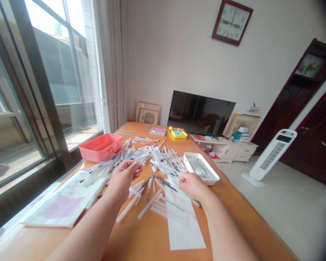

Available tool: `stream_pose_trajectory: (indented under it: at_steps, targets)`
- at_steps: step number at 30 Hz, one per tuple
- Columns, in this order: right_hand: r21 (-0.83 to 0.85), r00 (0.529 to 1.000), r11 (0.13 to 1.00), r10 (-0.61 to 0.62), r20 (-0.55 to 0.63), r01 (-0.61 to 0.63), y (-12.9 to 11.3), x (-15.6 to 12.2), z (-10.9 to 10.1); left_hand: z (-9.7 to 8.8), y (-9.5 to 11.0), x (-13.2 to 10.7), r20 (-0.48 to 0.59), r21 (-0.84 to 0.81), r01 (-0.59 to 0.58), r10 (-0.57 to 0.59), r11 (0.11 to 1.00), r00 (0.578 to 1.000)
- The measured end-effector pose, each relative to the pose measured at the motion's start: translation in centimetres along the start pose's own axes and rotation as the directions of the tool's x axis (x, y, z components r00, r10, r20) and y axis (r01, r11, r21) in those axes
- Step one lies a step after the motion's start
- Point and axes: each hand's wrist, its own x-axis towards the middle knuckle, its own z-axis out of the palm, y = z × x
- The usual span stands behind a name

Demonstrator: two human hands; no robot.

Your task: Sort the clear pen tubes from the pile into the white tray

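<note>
A wide heap of clear pen barrels and thin black-tipped refills (163, 159) covers the middle of the orange wooden table (141, 239). My left hand (123, 177) hovers over the heap's left part, palm turned up, fingers curled around a thin refill. My right hand (191, 185) rests on the pens at the right, fingers closed in a fist on the pile; what it grips is hidden. A white tray (188, 163) with several finished pens lies just beyond my right hand.
A pink plastic tub (100, 146) stands at the left by the window. Paper sheets lie at the near left (65, 199) and near middle (183, 228). Small boxes (178, 133) sit at the table's far end. Beyond are a TV, a low cabinet and a white tower fan (271, 154).
</note>
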Motion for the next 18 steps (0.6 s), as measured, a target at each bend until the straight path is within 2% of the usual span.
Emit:
stream_pose_trajectory:
  at_steps: [5,10,18]
  targets:
    - [-0.04,0.998,0.999,0.028,0.061,-0.025,-0.8,-0.23,0.03,0.01,0.11,-0.09,0.006,0.008,-0.001,0.001,1.0,1.0]
    - [-0.086,0.993,0.996,-0.021,0.112,0.031,-0.87,-0.28,0.37,0.05,0.1,-0.06,0.002,0.024,0.0,0.0,1.0,1.0]
    - [-0.266,0.99,0.963,0.005,0.142,0.033,-0.65,-0.4,0.53,-0.2,-0.11,0.12,-0.003,0.019,-0.008,0.008,1.0,1.0]
